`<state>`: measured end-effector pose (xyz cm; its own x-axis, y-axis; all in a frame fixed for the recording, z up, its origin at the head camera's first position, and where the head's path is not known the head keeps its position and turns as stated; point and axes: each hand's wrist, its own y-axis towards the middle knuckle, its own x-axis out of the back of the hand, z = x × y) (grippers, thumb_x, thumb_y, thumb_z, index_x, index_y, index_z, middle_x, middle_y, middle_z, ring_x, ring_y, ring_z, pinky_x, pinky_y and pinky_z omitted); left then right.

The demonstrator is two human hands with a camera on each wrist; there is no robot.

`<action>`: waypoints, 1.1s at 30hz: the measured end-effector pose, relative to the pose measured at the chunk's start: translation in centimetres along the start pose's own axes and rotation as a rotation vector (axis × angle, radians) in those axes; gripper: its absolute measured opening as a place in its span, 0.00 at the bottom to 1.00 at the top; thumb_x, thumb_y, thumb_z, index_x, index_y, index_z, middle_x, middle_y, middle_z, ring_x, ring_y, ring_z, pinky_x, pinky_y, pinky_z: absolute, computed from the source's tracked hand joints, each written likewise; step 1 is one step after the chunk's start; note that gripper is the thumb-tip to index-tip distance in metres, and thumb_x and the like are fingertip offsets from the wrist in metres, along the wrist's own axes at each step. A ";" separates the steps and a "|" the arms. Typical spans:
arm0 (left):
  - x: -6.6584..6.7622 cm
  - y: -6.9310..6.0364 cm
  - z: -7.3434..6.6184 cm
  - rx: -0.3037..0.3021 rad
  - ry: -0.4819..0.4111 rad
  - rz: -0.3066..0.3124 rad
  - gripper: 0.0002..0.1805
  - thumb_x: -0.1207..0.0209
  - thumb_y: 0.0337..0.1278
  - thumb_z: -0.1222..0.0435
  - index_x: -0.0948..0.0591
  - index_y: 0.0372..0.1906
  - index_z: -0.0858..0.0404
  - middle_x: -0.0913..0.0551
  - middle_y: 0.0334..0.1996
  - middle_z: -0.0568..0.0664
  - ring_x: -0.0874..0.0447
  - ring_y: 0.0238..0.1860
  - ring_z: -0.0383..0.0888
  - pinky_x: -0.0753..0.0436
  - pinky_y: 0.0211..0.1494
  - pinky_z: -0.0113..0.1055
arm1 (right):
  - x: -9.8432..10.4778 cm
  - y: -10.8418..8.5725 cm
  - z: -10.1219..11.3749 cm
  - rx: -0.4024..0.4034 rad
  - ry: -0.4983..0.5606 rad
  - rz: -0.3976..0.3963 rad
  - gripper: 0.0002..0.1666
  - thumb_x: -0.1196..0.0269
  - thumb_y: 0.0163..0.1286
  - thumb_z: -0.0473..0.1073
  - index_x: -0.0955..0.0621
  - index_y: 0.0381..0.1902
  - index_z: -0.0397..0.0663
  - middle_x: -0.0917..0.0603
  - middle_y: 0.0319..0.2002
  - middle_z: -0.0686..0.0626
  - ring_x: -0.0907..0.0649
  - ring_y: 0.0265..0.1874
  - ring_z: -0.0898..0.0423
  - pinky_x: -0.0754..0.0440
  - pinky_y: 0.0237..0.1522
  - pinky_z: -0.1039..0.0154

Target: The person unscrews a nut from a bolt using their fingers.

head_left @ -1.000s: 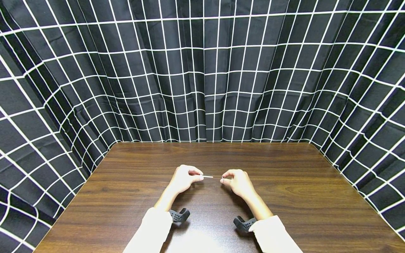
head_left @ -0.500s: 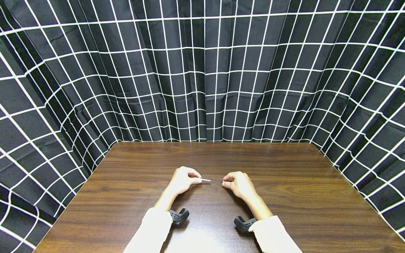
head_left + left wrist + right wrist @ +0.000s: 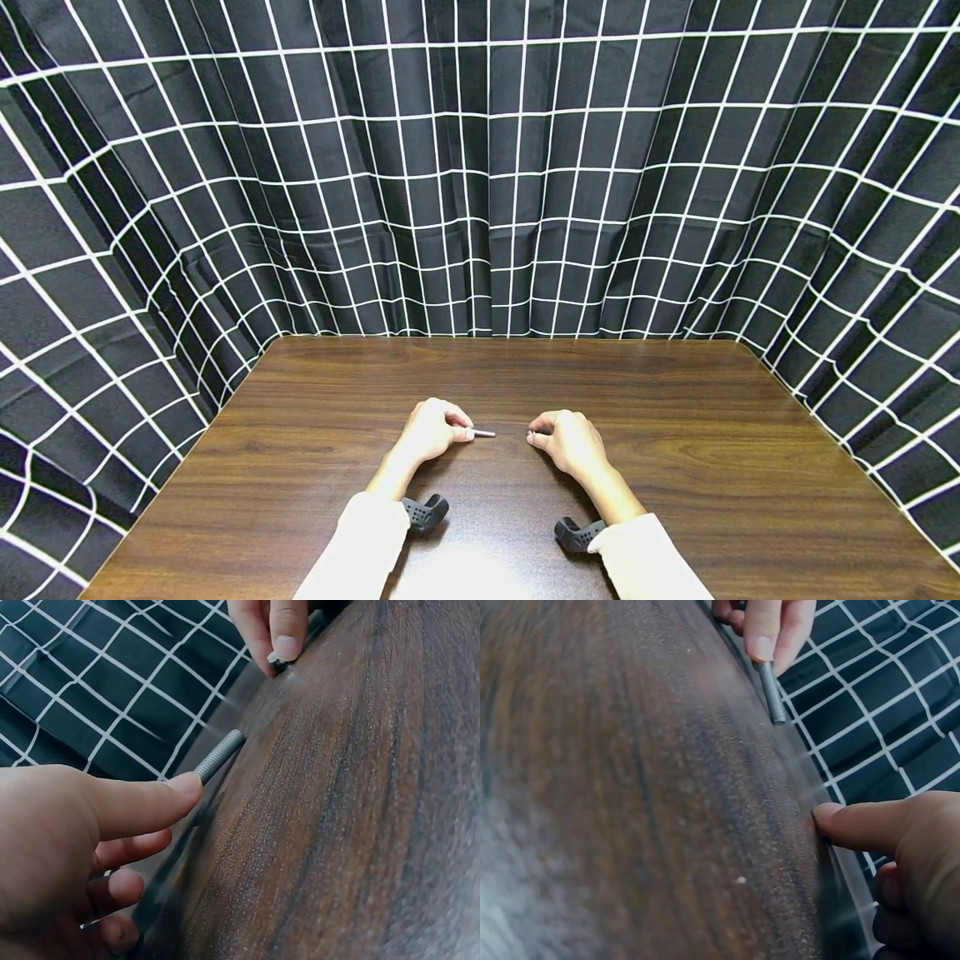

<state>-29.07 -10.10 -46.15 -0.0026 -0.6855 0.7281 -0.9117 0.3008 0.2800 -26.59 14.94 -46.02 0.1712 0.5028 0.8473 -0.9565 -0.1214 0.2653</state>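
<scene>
My left hand [image 3: 431,430] pinches a grey metal bolt [image 3: 221,756] between thumb and fingers. Its threaded end points right, toward the other hand; the rest is hidden in the grip. In the right wrist view the bolt [image 3: 771,694] shows its shank and threaded tip. Across a short gap, my right hand [image 3: 574,442] pinches a small bright metal piece that looks like a nut [image 3: 274,657], mostly covered by the fingertips. Bolt and nut are apart. Both hands are low over the brown wooden table [image 3: 480,375].
Dark curtains [image 3: 480,192] with a white grid stand behind the table and along both sides. A dark grey wrist mount [image 3: 426,512] sits on the left wrist, with another mount [image 3: 577,533] on the right. Light glares off the table's near middle.
Both hands have come slightly down and nearer to me, the left one with the bolt also shifting a little left. Each keeps its pinch.
</scene>
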 end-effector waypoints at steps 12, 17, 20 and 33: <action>0.1 -0.1 0.0 0.020 0.043 0.019 0.05 0.27 0.41 0.63 0.13 0.26 0.52 0.24 0.15 0.35 0.30 0.19 0.34 0.31 0.27 0.33 | 0.1 0.0 0.2 -0.011 -0.010 0.001 0.09 0.26 0.53 0.50 0.12 0.34 0.62 0.12 0.39 0.49 0.15 0.41 0.45 0.22 0.33 0.47; 0.2 -0.1 0.1 0.022 0.041 0.030 0.05 0.28 0.41 0.62 0.13 0.28 0.53 0.27 0.15 0.36 0.32 0.19 0.34 0.32 0.25 0.32 | 0.1 0.0 0.2 -0.017 -0.010 0.006 0.08 0.26 0.53 0.50 0.12 0.33 0.62 0.12 0.40 0.50 0.15 0.42 0.44 0.22 0.33 0.47; 0.2 -0.1 0.2 0.032 0.032 0.039 0.06 0.28 0.41 0.62 0.13 0.29 0.54 0.27 0.16 0.36 0.32 0.19 0.35 0.32 0.25 0.33 | 0.1 0.0 0.3 -0.018 -0.009 0.003 0.08 0.26 0.54 0.50 0.13 0.33 0.63 0.12 0.40 0.50 0.15 0.42 0.44 0.22 0.33 0.47; 0.9 -0.1 0.2 0.045 -0.018 -0.011 0.09 0.27 0.42 0.60 0.12 0.32 0.54 0.25 0.19 0.37 0.29 0.24 0.35 0.29 0.29 0.33 | 0.5 0.5 0.2 0.004 0.117 0.031 0.12 0.27 0.55 0.47 0.13 0.38 0.53 0.16 0.26 0.52 0.18 0.26 0.53 0.24 0.28 0.54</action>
<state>-29.08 -10.87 -45.64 0.0008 -0.7007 0.7135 -0.9292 0.2631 0.2595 -26.91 14.94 -45.33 0.1126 0.5952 0.7957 -0.9598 -0.1420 0.2420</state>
